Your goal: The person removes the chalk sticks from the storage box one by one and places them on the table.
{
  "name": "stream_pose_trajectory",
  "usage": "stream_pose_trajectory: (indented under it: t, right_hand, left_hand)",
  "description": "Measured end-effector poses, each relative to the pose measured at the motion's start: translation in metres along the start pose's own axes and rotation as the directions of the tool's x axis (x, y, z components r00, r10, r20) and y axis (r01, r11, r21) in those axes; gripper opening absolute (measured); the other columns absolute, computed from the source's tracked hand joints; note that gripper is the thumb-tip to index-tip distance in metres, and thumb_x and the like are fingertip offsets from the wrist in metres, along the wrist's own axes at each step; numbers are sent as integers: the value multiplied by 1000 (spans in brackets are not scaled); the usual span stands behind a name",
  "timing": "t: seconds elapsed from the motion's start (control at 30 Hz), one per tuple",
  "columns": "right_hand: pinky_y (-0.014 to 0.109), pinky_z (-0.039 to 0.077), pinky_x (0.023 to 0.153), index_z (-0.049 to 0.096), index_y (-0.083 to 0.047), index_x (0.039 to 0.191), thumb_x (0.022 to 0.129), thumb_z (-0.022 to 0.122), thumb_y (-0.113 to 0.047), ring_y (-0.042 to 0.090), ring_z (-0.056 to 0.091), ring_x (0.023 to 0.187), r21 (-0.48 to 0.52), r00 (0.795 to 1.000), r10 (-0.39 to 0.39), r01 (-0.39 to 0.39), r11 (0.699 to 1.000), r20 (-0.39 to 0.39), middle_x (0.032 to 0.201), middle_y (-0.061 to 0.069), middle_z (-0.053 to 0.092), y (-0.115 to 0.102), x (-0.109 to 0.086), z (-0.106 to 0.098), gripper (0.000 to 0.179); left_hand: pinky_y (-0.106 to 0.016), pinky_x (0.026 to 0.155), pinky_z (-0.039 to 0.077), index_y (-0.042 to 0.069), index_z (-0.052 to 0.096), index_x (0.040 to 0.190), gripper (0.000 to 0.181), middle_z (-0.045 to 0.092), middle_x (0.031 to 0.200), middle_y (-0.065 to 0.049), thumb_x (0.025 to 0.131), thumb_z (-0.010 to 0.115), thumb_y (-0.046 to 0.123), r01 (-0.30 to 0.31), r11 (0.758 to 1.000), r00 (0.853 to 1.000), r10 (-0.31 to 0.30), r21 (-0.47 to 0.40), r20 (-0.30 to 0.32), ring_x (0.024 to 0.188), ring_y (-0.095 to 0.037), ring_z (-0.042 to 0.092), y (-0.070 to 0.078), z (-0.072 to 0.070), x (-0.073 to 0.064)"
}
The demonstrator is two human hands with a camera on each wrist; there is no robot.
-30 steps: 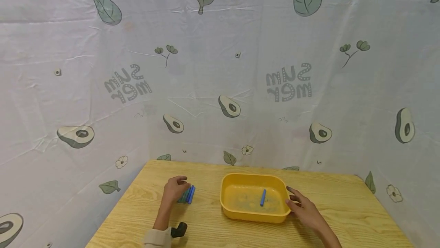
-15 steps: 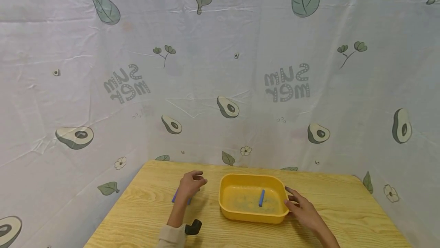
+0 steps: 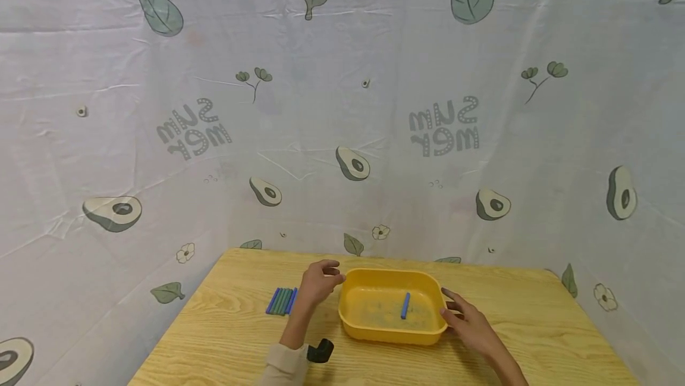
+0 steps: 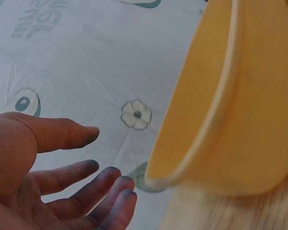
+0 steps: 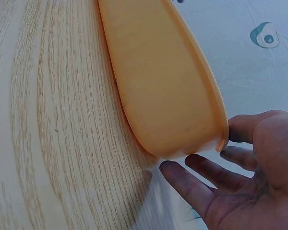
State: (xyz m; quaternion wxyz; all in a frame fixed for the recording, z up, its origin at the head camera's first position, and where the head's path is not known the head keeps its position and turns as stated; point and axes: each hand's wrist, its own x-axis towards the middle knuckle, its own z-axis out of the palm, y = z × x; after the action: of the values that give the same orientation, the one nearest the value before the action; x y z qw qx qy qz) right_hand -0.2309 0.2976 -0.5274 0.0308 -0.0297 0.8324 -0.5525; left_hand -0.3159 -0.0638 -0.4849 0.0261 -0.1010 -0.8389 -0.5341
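My left hand (image 3: 317, 283) hovers beside the left rim of a yellow plastic tub (image 3: 393, 335), its fingers spread and holding nothing. Smudges darken its fingertips (image 4: 90, 165) in the left wrist view. At the tub's right end, my right hand (image 3: 471, 325) touches the rim with relaxed fingers. Those fingertips (image 5: 169, 167) lie against the outer wall in the right wrist view, the thumb at the rim. One blue chalk stick (image 3: 405, 306) lies in the tub, whose floor is dusted with powder. Left of my left hand, several blue and green chalk sticks (image 3: 280, 301) lie side by side.
The tub and sticks rest on a wood-grain table (image 3: 225, 338). Behind and beside it hangs a pale sheet (image 3: 299, 124) printed with avocados and leaves. A black wrist camera piece (image 3: 321, 351) sits by my left sleeve (image 3: 286, 364).
My left hand has moved right, from over the row of chalk sticks to the tub's left rim, uncovering the row. The right hand stays at the tub's right end.
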Motion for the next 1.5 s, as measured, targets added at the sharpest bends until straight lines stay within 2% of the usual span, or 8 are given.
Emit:
stream_pose_trajectory:
  t: [0.3,0.47,0.63,0.87,0.93,1.13,1.33,1.5]
  right_hand:
    - [41,66,87,25,9,166,113,56,-16,49,67,125,16,999,-31,31,999,22,151,45,47,4,1,-2,66]
    - [41,66,87,24,10,166,113,56,-17,49,67,125,11,999,-43,43,999,33,150,46,47,4,1,-3,67]
    - [40,66,87,25,10,165,112,56,-18,48,68,123,4,999,-41,41,999,29,150,45,48,3,0,-3,67]
    - [41,66,87,30,8,165,112,58,-17,48,68,125,2,1000,-16,16,1000,-2,150,43,50,0,-1,0,65]
    - [41,66,87,30,8,165,112,57,-16,49,68,125,2,1000,-16,16,1000,-6,149,43,50,-1,-1,0,64]
    - [43,66,88,30,8,165,112,56,-15,48,68,125,1,1000,-7,7,1000,-13,149,42,51,-1,0,1,63]
    - [45,65,89,31,6,165,112,56,-17,48,67,126,6,1000,21,-21,1000,-22,150,41,51,1,0,2,63]
    - [43,66,88,33,4,165,112,57,-17,48,67,126,-3,999,22,-22,1000,-27,149,40,52,0,-1,2,62]
  left_hand:
    - [-41,76,65,-4,71,133,42,76,113,-23,95,79,11,-51,998,998,52,-38,39,97,-45,75,16,24,4]
    - [-40,76,65,-4,71,134,43,76,112,-22,95,79,11,-65,996,996,68,-54,58,92,-37,75,24,34,4]
    - [-39,75,63,-2,71,135,43,76,112,-19,95,80,11,-36,995,996,44,-89,79,86,-25,73,33,46,4]
    - [-36,71,61,-4,72,132,41,76,108,-20,94,80,9,-37,995,993,48,-97,104,93,-44,74,39,68,5]
    - [-36,71,60,-4,72,131,41,76,109,-20,94,80,10,-37,995,992,49,-98,117,94,-45,73,39,74,6]
    - [-33,70,60,-7,71,131,42,77,108,-19,94,80,12,-48,993,988,63,-106,142,90,-36,74,38,93,7]
    - [-37,74,63,-8,72,129,42,77,109,-17,92,82,9,-10,993,987,29,-115,161,88,-24,74,37,108,7]
    - [-38,76,63,-8,73,127,41,77,108,-16,91,82,9,12,995,985,5,-102,170,87,-22,73,37,122,11]
